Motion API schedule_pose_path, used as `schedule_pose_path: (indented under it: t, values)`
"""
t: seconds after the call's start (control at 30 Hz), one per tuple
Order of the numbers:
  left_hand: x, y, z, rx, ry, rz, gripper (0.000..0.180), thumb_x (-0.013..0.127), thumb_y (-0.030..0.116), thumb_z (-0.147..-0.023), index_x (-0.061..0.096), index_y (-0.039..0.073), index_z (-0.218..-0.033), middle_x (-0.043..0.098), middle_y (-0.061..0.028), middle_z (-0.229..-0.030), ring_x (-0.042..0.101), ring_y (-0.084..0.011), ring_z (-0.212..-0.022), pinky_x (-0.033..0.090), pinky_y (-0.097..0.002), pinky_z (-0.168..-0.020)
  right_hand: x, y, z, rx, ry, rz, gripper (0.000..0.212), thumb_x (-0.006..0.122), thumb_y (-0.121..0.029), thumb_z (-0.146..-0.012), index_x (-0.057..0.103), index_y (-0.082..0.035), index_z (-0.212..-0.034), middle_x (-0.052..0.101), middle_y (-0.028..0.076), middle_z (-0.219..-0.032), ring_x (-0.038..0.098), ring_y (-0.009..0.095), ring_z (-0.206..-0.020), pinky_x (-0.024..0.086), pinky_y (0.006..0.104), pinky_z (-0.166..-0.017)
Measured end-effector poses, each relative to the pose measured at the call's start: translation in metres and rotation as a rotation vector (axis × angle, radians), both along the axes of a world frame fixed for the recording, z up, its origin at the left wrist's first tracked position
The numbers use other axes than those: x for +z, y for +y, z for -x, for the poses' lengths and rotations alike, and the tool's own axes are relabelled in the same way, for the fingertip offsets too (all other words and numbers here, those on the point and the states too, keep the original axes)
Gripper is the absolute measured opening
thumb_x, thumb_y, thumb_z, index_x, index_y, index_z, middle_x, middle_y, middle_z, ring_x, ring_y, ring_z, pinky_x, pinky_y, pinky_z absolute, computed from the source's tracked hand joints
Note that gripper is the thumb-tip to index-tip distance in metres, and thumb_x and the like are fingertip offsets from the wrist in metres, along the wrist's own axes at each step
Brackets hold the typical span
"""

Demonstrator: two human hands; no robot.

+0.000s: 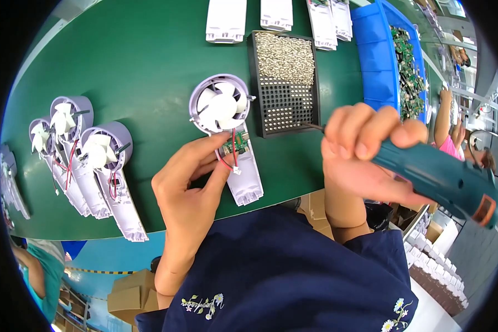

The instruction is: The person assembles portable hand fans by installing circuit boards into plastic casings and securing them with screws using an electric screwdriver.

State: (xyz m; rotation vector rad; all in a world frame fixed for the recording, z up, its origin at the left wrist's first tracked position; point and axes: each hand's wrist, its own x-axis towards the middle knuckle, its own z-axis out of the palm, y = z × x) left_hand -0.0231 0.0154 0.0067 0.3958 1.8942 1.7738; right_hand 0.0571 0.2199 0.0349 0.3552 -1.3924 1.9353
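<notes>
A white handheld fan half-shell [248,182] lies on the green table in front of me, its round fan head [218,105] pointing away. A small green circuit board [237,143] sits in its handle, with red and dark wires and a white plug beside it. My left hand [191,177] is closed on the handle's left side, fingertips against the board and wires. Raised at the right, my right hand [365,149] wraps round a dark teal electric screwdriver [437,171]. Its thin bit points left, with the tip over the near right part of a black screw tray [254,94].
Several similar fan half-shells [108,155] lie at the left, and more white shells [227,22] lie along the far side. A blue bin [376,55] full of green circuit boards stands at the far right. Cardboard boxes [131,296] stand below the table's near edge. Other people work nearby.
</notes>
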Motion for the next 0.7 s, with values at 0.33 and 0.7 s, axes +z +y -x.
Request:
schedule_pose_path:
  t: [0.33, 0.7]
  values:
    - [-0.006, 0.0, 0.003, -0.045, 0.045, -0.058, 0.033, 0.07, -0.013, -0.079, 0.068, -0.002, -0.111, 0.07, -0.0141, -0.105, 0.072, -0.0202, -0.091, 0.062, -0.0294, -0.077, 0.009, -0.068, 0.022, -0.09, -0.022, -0.058, 0.049, 0.051, -0.061, -0.094, 0.05, -0.013, -0.104, 0.051, 0.002, -0.069, 0.045, 0.014, -0.047, 0.034, 0.0286, -0.04]
    - [-0.006, -0.005, 0.002, -0.071, 0.084, -0.021, 0.031, 0.066, -0.014, -0.082, 0.068, -0.005, -0.112, 0.068, -0.0128, -0.11, 0.071, -0.0181, -0.094, 0.059, -0.0272, -0.081, -0.001, -0.072, 0.026, -0.074, -0.075, -0.165, 0.05, 0.051, -0.062, -0.094, 0.048, -0.013, -0.104, 0.053, 0.003, -0.071, 0.047, 0.016, -0.049, 0.037, 0.0299, -0.041]
